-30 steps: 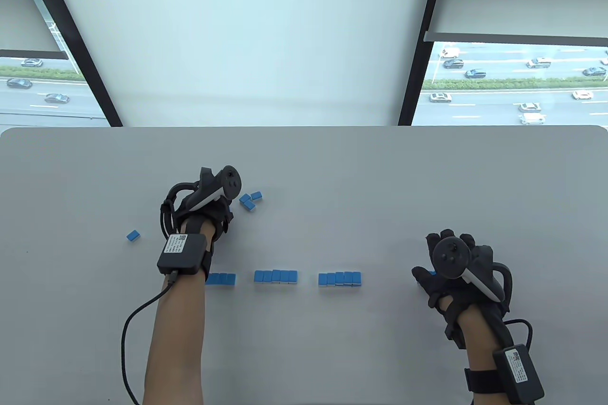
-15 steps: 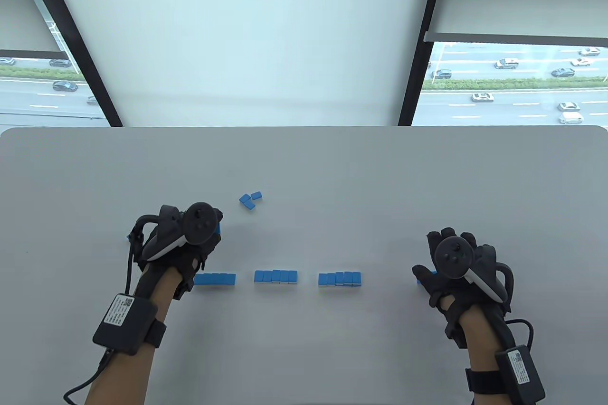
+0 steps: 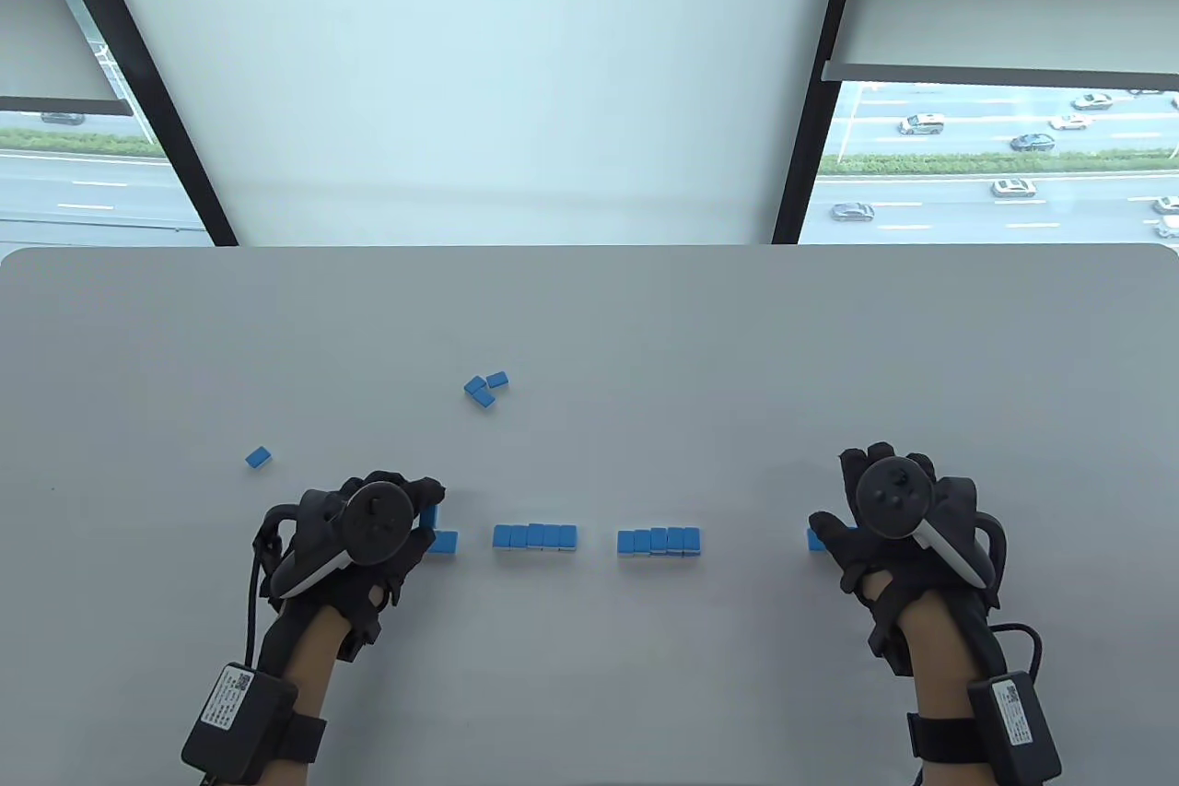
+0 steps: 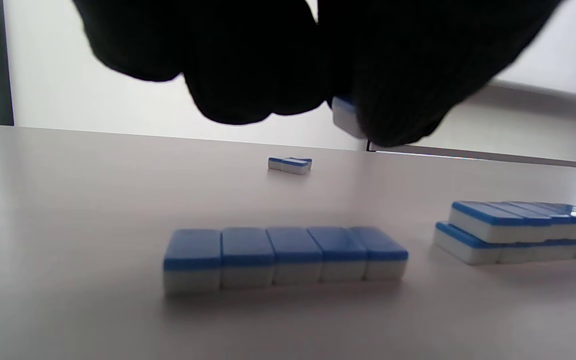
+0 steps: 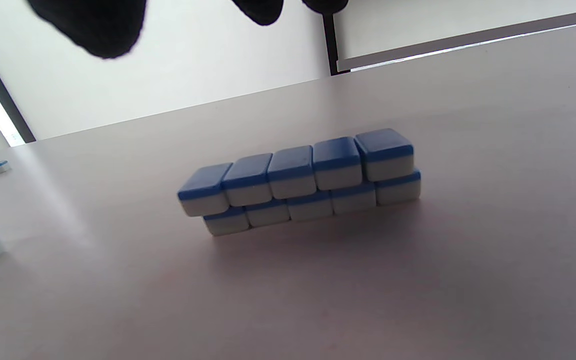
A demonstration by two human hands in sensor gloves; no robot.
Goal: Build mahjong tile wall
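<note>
Desk (image 3: 589, 316) carries three loose tiles (image 3: 484, 389) at 12 o'clock and one stray tile (image 3: 260, 456) at 9. Blue-backed, white-faced mahjong tile (image 4: 346, 116) is pinched in left hand (image 3: 368, 537) above single-layer row (image 4: 285, 257). Right hand (image 3: 898, 528) hovers, fingers relaxed, over two-layer wall segment (image 5: 300, 181).

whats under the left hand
The gloved left hand pinches a blue-and-white mahjong tile above a single-layer row of five such tiles. From above, the hand covers most of that row.
</note>
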